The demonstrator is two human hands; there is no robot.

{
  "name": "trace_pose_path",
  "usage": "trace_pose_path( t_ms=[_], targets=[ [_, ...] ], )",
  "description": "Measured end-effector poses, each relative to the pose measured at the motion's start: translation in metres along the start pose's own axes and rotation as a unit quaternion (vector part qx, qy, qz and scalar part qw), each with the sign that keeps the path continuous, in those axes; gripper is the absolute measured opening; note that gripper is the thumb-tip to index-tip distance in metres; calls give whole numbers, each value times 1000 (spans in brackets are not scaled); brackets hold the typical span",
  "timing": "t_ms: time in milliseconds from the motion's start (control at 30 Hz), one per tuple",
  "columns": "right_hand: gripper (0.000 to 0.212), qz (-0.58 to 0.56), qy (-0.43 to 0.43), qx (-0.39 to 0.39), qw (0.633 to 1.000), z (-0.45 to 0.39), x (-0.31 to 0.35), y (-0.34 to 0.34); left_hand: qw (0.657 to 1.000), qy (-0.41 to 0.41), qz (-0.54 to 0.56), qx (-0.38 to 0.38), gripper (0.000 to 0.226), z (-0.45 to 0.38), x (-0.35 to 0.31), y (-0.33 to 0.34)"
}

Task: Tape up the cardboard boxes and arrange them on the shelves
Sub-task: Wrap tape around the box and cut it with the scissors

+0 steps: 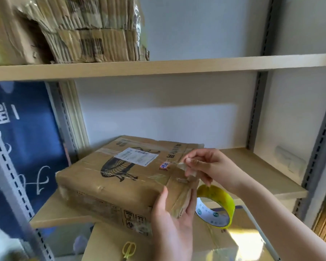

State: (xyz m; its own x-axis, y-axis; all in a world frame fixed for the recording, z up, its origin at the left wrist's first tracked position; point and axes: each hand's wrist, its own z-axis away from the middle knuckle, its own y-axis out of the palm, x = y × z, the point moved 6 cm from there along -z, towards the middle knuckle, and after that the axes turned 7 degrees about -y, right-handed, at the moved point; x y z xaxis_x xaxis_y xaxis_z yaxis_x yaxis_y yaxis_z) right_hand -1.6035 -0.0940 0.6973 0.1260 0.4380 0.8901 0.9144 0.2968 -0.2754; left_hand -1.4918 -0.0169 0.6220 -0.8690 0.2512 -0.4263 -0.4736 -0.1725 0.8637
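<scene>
A flat brown cardboard box [117, 178] with a white label and a black drawing lies on the lower shelf [252, 166], its near corner hanging over the shelf's front edge. My left hand [173, 219] holds that near right corner, thumb on top and fingers against the side. My right hand [211, 168] pinches a strip of old clear tape [184, 167] that lifts off the box's top right. A yellow tape roll [217, 204] hangs around my right wrist. A second cardboard box [177, 245] sits below, under my hands.
Yellow scissors [128, 249] lie on the lower box. A bundle of flattened cardboard [73, 29] fills the left of the upper shelf [177, 67]. A blue printed board [24, 140] stands at the left behind a grey slotted upright [9, 176]. Another upright [322, 140] stands on the right.
</scene>
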Motion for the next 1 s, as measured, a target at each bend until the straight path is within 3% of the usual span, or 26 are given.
trace_pose_path(
  t_ms=[200,367,600,733,900,967,1000],
  targets=[
    [13,-57,55,48,996,1,-10,24,994,-52,95,25,50,36,-15,-4],
    [12,-107,96,66,987,12,-19,40,991,-69,103,51,59,53,-23,-13],
    [15,7,44,88,995,20,12,52,996,-35,65,48,51,56,-26,-26],
    [14,10,25,91,995,19,26,60,998,-5,43,43,48,51,-21,-33],
    [14,16,22,113,993,10,22,75,997,25,-59,47,50,47,-14,-34],
    [15,28,17,119,992,7,22,77,984,57,-169,26,42,40,-8,-41],
    [16,28,16,122,992,6,23,78,967,88,-238,18,49,35,-6,-45]
  ],
)
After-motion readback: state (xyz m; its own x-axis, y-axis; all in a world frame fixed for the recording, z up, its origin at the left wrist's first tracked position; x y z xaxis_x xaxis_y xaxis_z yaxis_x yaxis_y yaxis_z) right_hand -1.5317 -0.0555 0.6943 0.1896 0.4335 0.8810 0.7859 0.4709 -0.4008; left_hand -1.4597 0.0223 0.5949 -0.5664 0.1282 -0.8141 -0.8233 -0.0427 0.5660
